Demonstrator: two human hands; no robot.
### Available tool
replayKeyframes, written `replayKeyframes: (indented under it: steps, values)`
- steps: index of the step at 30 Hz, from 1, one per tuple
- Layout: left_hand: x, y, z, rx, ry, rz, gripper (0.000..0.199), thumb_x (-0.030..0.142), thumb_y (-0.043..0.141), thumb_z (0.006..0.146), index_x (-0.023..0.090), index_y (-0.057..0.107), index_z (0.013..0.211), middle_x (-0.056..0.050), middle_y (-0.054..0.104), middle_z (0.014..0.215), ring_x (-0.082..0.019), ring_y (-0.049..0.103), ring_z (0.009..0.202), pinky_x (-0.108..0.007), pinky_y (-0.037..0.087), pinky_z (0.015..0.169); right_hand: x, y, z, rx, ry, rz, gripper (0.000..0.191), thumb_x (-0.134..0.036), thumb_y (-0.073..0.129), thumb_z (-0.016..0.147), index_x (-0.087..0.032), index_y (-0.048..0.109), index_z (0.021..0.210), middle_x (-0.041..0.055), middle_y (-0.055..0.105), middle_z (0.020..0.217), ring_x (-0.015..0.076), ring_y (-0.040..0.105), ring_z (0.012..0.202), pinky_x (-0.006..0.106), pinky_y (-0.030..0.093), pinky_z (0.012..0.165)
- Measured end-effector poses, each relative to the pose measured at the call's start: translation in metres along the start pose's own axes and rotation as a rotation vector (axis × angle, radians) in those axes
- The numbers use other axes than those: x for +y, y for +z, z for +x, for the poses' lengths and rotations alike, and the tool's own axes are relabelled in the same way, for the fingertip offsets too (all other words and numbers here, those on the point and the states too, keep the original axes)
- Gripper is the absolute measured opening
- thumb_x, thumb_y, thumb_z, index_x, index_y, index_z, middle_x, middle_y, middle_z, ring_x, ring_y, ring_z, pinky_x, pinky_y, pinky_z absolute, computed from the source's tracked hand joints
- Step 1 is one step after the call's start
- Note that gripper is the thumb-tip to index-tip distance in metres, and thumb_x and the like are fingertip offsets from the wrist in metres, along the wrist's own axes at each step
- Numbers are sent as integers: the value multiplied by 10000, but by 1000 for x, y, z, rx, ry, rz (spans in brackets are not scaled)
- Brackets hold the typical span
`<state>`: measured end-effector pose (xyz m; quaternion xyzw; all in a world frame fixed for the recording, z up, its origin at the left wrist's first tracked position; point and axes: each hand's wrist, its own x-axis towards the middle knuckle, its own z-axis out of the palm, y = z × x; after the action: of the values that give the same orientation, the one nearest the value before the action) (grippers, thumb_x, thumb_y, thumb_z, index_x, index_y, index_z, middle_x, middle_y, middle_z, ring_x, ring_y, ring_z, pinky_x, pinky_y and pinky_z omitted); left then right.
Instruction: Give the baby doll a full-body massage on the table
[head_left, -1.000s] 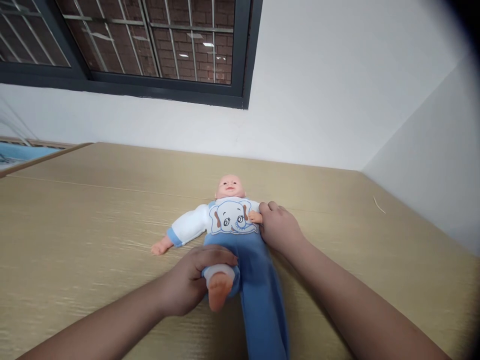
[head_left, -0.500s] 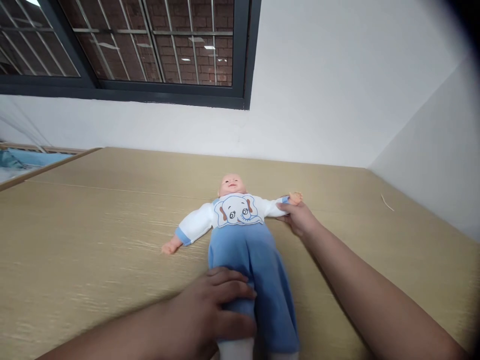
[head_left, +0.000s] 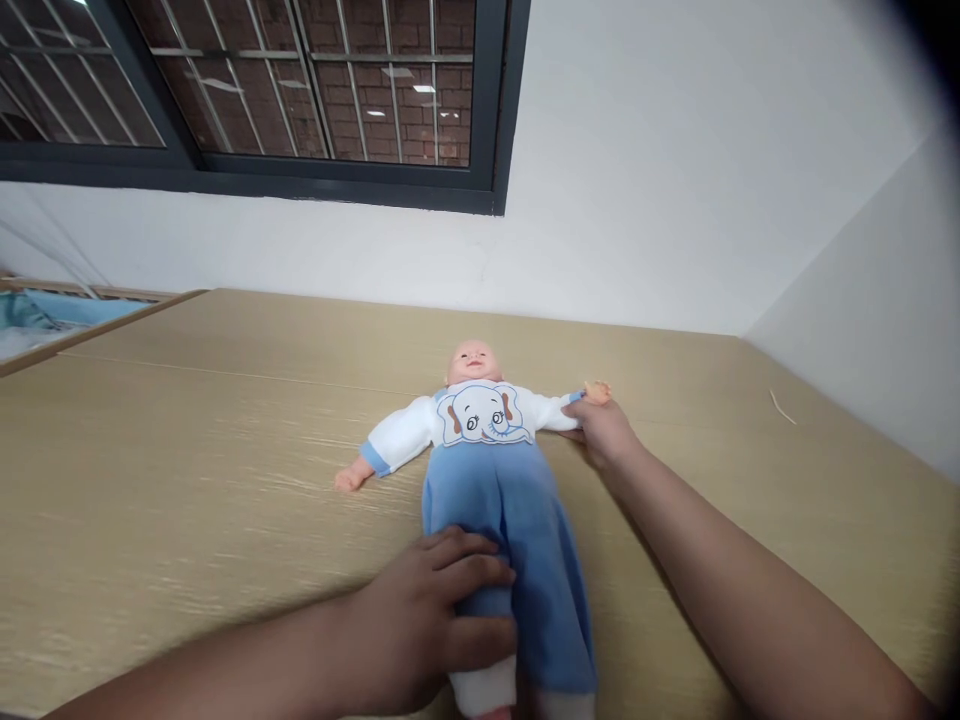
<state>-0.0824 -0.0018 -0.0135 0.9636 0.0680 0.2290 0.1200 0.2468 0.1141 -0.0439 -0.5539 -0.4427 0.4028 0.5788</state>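
Observation:
A baby doll (head_left: pixel 486 465) lies on its back on the wooden surface, head away from me. It wears a white top with an elephant face on the chest and blue trousers with white cuffs. My left hand (head_left: pixel 442 605) is wrapped over the trouser leg on the left, fingers curled around it. My right hand (head_left: pixel 606 430) grips the doll's sleeve near the wrist on the right, and the small doll hand sticks out above my fingers. The doll's other arm stretches out to the left, touched by neither hand.
The doll rests on a wide pale wooden board (head_left: pixel 225 420). White walls (head_left: pixel 637 200) rise behind and at the right. A dark-framed window (head_left: pixel 337 180) with metal bars is at upper left. A thin pale strip (head_left: pixel 781 406) lies at right; light-blue material (head_left: pixel 82 308) shows beyond the left edge.
The view has shifted slightly, so the doll and window appear a little higher and farther right. Both hands keep their hold on the doll's leg and sleeve.

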Motion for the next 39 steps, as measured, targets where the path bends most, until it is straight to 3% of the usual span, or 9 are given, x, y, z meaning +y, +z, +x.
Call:
replayKeyframes:
  steps: [3,6,12,15,19,24,31,36,39]
  values:
    - [-8,-4,-3,76,-49,-57,366,136,622,819,229,585,1171,-127,580,1294,-277,587,1185,-376,519,958,-11,8,-10,152,-107,-292,169,-196,629,637,-218,482,717,-33,560,701,174,554,693,287,457,633]
    - [-15,-7,-7,142,-95,-112,390,132,625,835,232,560,1207,-129,575,1299,-237,645,1099,-302,549,856,-28,21,-26,237,-229,-603,179,-218,615,666,-223,561,836,-30,612,770,181,555,717,277,394,639]
    - [-8,-11,-9,100,-110,-189,412,68,603,779,222,604,1161,-121,601,1247,-228,685,1004,-285,558,796,-52,48,-59,72,-446,-1343,87,-247,576,821,-202,534,883,36,610,823,190,542,672,288,255,569]
    - [-4,-12,-6,76,-130,-260,411,36,580,767,211,623,1136,-123,610,1226,-221,683,1002,-277,556,796,-53,58,-71,-8,-515,-1538,26,-206,537,872,-190,532,892,56,596,847,190,557,667,299,235,557]
    - [-12,-12,1,193,-217,-475,406,48,607,819,229,594,1183,-91,656,1129,-178,668,937,-251,539,763,-51,62,-79,-58,-541,-1608,84,-117,502,879,-188,531,912,60,586,862,198,582,694,296,256,556]
    - [-23,-8,1,282,-315,-508,379,76,658,834,243,612,1172,-54,684,1043,-167,656,886,-268,523,758,-52,62,-80,-77,-553,-1620,114,-90,474,895,-189,528,915,66,586,861,215,592,734,299,298,592]
    - [-26,-1,1,332,-219,-529,352,70,659,850,231,610,1159,-68,684,1031,-165,659,893,-257,522,750,-50,63,-79,-76,-538,-1589,106,-105,457,910,-186,526,907,71,591,870,205,584,737,299,286,596]
    - [-25,-5,-2,256,-149,-525,438,68,642,825,230,581,1227,-108,665,1142,-200,663,1015,-283,542,822,-52,54,-69,-62,-467,-1469,56,-227,555,853,-197,521,886,56,606,850,193,547,677,295,245,561]
    - [-19,-9,-4,164,-85,-431,442,104,614,787,219,600,1214,-124,638,1201,-227,665,1038,-312,543,831,-49,35,-53,-58,-345,-1201,107,-256,593,781,-217,511,838,7,596,758,178,527,647,273,281,553]
